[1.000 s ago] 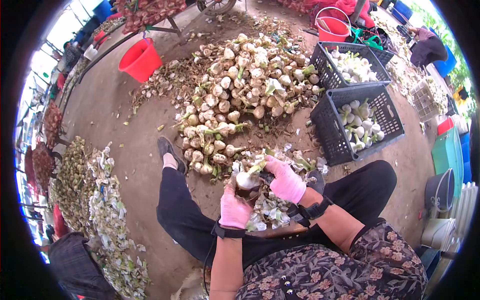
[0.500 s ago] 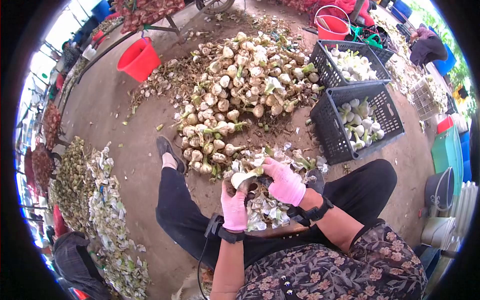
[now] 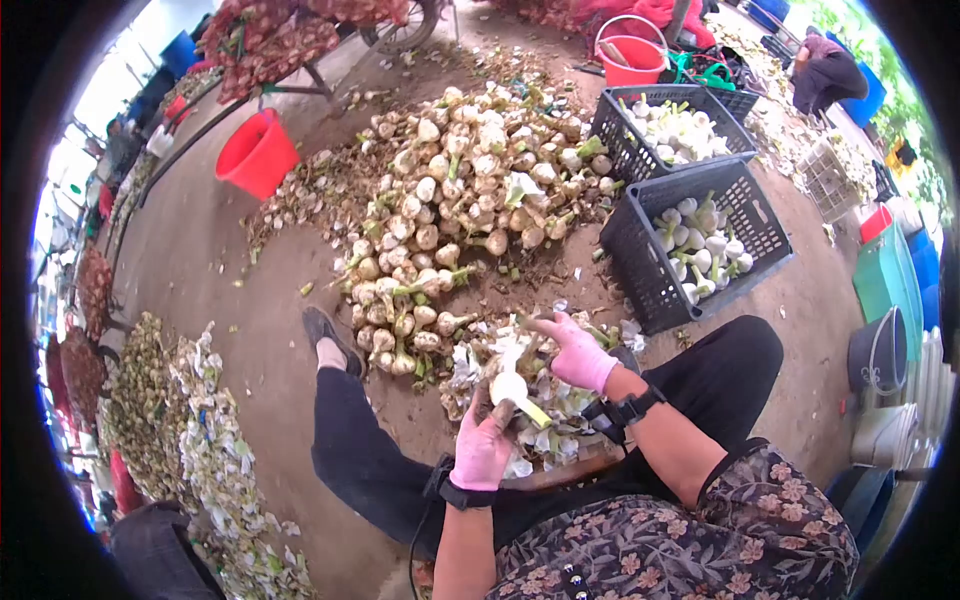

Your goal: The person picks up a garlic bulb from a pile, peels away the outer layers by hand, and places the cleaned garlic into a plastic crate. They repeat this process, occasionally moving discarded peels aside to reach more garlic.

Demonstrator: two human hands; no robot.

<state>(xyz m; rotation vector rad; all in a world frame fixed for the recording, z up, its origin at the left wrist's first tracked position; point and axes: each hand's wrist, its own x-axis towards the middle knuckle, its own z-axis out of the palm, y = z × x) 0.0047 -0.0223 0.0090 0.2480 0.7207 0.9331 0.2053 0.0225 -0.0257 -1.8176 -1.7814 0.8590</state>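
My left hand (image 3: pixel 482 440), in a pink glove with soiled fingertips, is closed round a whitish garlic bulb (image 3: pixel 510 388). The bulb's cut green stem points down and to the right. Just above it is my right hand (image 3: pixel 575 352), also gloved in pink, with its fingers drawn together toward the upper left. A pale strip of garlic skin (image 3: pixel 515 352) stretches from the bulb up to those fingertips. Loose peelings (image 3: pixel 560 440) lie below both hands, between my legs. Beyond them rises a large heap of unpeeled garlic (image 3: pixel 450 200).
Two black crates (image 3: pixel 640 285) (image 3: pixel 600 130) with cleaned garlic stand at the right. A red bucket (image 3: pixel 258 155) sits far left, another red bucket (image 3: pixel 632 62) behind the crates. Peelings (image 3: pixel 225 430) line the left ground. Another person (image 3: pixel 830 75) crouches at the far right.
The bulb has turned, so its stem now points down and right instead of up toward my right hand. My right hand has let go of the stem and moved slightly up, onto the skin.
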